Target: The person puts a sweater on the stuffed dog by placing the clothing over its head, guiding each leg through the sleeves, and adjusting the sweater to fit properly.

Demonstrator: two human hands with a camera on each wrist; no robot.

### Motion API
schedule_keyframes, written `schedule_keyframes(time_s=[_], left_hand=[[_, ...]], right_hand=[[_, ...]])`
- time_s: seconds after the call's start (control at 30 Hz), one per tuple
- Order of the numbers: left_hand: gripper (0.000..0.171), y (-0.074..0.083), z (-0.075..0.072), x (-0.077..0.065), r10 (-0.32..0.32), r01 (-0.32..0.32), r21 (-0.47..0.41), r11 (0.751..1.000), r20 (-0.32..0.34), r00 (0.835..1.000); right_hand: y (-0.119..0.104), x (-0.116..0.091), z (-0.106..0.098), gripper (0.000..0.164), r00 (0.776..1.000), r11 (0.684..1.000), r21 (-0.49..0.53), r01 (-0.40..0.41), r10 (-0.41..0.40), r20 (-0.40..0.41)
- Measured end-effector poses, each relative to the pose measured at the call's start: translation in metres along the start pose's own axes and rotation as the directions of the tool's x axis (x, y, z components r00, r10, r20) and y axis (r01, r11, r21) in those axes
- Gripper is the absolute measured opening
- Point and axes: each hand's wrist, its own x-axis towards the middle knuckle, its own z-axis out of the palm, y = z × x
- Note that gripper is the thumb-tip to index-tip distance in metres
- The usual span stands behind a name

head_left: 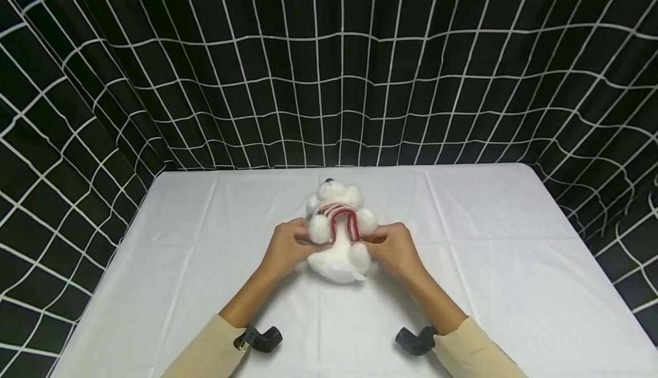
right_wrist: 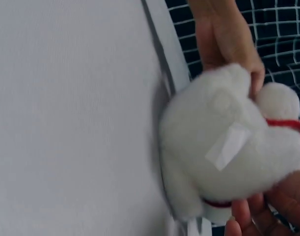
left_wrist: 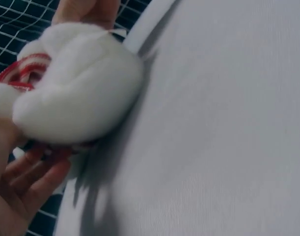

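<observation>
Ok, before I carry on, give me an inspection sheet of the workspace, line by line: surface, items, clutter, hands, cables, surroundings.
Surface: table under a white cloth with creases.
Job's things: white plush toy with a red-and-white scarf and a pale tag; whether it touches the table is unclear.
Clutter: nothing seen.
Hands: left hand and right hand grip the toy from opposite sides; a dark bent piece sits by the left wrist, a similar one by the right.
Cables: nothing seen.
Surroundings: black curtain with a white grid, behind and at both sides.
</observation>
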Motion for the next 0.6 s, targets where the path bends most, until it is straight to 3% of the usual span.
schedule_keyframes(time_s=[0.07,0.13,0.17,0.27,0.33,0.4,0.43,0.5,0.6], left_hand=[[0.014,0.0,-0.006,-0.002,0.045,-0.046,0.138,0.989,0.017,0.999],[0.012,-0.001,-0.014,-0.003,0.091,-0.103,0.325,0.94,0.051,0.995],[0.014,-0.003,-0.019,-0.004,0.116,-0.136,0.427,0.894,0.072,0.991],[0.022,-0.007,-0.031,-0.006,0.165,-0.215,0.669,0.711,0.139,0.976],[0.02,-0.009,-0.037,-0.007,0.169,-0.248,0.74,0.626,0.181,0.969],[0.017,-0.011,-0.042,-0.007,0.158,-0.26,0.775,0.576,0.206,0.966],[0.015,-0.012,-0.043,-0.007,0.151,-0.26,0.781,0.567,0.212,0.966],[0.014,-0.013,-0.042,-0.007,0.134,-0.253,0.774,0.581,0.216,0.967],[0.017,-0.011,-0.037,-0.005,0.12,-0.247,0.713,0.656,0.225,0.967]], right_hand=[[0.001,0.002,-0.002,0.004,0.999,0.994,-0.1,0.05,-0.05,-0.003],[0.002,0.003,-0.005,0.006,0.994,0.97,-0.218,0.112,-0.112,0.013],[0.003,0.004,-0.008,0.009,0.99,0.951,-0.277,0.139,-0.137,0.026],[0.006,0.005,-0.018,0.016,0.979,0.87,-0.449,0.202,-0.198,0.057],[0.009,0.005,-0.024,0.015,0.977,0.821,-0.532,0.206,-0.204,0.063],[0.012,0.006,-0.028,0.011,0.98,0.795,-0.577,0.185,-0.191,0.052],[0.013,0.006,-0.03,0.01,0.982,0.79,-0.587,0.176,-0.183,0.049],[0.016,0.007,-0.03,0.01,0.984,0.804,-0.568,0.174,-0.165,0.068],[0.015,0.007,-0.028,0.012,0.975,0.855,-0.471,0.217,-0.164,0.151]])
